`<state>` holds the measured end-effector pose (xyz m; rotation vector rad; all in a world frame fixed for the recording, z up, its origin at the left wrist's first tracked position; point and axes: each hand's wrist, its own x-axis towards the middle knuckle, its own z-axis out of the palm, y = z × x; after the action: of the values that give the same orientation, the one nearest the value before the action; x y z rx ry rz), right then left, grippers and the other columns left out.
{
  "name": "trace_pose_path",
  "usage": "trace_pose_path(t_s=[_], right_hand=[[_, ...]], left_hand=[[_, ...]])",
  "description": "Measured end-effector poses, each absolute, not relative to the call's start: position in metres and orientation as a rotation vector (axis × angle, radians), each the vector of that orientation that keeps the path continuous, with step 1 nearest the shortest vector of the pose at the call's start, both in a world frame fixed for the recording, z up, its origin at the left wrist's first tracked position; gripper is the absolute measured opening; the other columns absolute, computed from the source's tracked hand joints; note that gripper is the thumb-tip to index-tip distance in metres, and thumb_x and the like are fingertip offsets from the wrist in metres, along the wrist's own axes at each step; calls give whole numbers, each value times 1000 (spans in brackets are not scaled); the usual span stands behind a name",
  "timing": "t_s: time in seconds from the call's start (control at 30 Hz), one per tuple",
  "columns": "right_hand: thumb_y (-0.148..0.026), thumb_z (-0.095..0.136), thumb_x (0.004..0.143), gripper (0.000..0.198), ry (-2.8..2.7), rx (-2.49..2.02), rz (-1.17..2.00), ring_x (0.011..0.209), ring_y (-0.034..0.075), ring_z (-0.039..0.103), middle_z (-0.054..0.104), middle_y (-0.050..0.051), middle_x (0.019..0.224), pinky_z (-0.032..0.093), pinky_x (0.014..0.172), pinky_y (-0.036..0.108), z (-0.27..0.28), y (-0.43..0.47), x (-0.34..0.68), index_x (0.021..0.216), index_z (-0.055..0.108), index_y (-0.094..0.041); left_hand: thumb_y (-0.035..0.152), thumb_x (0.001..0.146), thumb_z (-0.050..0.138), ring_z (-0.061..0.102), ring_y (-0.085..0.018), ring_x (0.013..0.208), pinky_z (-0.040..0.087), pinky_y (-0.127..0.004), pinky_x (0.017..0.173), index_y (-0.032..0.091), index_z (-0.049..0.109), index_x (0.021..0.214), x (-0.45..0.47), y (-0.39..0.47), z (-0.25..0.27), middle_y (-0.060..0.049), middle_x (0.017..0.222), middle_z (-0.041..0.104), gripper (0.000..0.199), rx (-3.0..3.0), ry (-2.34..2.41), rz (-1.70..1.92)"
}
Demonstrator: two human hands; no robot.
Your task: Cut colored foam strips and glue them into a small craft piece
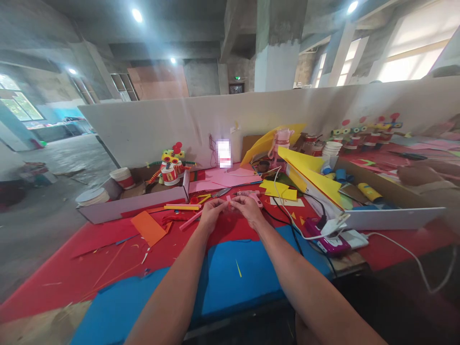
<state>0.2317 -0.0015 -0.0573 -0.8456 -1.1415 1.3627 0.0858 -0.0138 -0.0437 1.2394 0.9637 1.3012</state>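
My left hand (212, 212) and my right hand (247, 209) meet above the red and blue table covering, fingertips pinched together. Between them is a small pink paper strip (228, 198), its lower part hidden by the fingers. A pink glue gun (256, 196) lies just behind my right hand, partly covered by it. Scissors (221, 192) rest beyond my left hand. Beside that hand are pink and yellow paper strips (182, 207), and farther left lies an orange paper piece (149, 228).
A paper-cup figure (170, 171) stands by the left box (143, 203). At right, a box (391, 219) holds coloured rolls and yellow sheets. A purple power strip (332, 242) with trailing cables lies nearby. A pink bottle (282, 143) and a white partition (161, 120) stand behind.
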Motion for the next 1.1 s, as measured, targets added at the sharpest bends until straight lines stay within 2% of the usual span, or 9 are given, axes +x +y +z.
trace_pose_path(t_s=[0.17,0.3,0.5,0.7,0.83,0.9,1.03,1.1], right_hand=[[-45,77,57,33,-1080,-875,1309,57,14,59,64,-2,59,49,61,28,-60,3,232,72,66,-18],[-45,74,61,31,-1191,-880,1275,60,15,62,66,-1,62,49,62,28,-60,2,231,75,67,-18],[-44,71,64,28,-1307,-900,1182,61,15,61,67,1,65,48,62,27,-61,2,231,73,67,-17],[-42,69,66,25,-1314,-874,1122,61,15,61,68,0,67,49,63,27,-66,4,228,74,64,-19],[-43,64,70,25,-1362,-905,1100,60,16,61,68,1,69,49,61,28,-63,4,230,76,64,-19],[-43,58,75,25,-1385,-990,983,62,17,63,69,2,73,49,62,29,-57,6,240,80,63,-19],[-36,46,86,24,-1426,-1367,407,83,20,66,72,7,86,47,76,30,-48,12,276,84,64,-20],[-34,46,87,24,-1491,-1603,277,86,22,65,71,10,87,46,76,30,-48,14,292,86,64,-18]], left_hand=[[40,64,77,49,-9,51,39,-23,54,14,65,66,87,-14,-44,0,57,60,29,1176,911,1336],[34,60,81,54,-10,57,42,-23,60,14,67,77,89,-14,-43,0,63,64,30,1221,913,1344],[31,58,82,55,-11,57,41,-22,58,13,67,74,89,-13,-45,-1,61,64,29,1225,940,1365],[33,55,84,53,-10,53,41,-22,53,10,69,72,87,-13,-48,-5,63,65,32,1077,926,1237],[28,53,85,50,-8,50,39,-20,51,11,67,65,86,-12,-48,-2,58,62,27,1058,902,1287],[27,53,85,48,-7,48,38,-20,49,12,66,63,85,-10,-48,-1,56,60,26,1023,901,1306],[23,52,85,51,-7,49,40,-19,48,12,66,63,82,-8,-49,0,55,59,25,922,949,1286],[21,53,85,53,-8,50,43,-19,50,12,67,64,81,-6,-50,0,54,59,24,889,973,1277]])
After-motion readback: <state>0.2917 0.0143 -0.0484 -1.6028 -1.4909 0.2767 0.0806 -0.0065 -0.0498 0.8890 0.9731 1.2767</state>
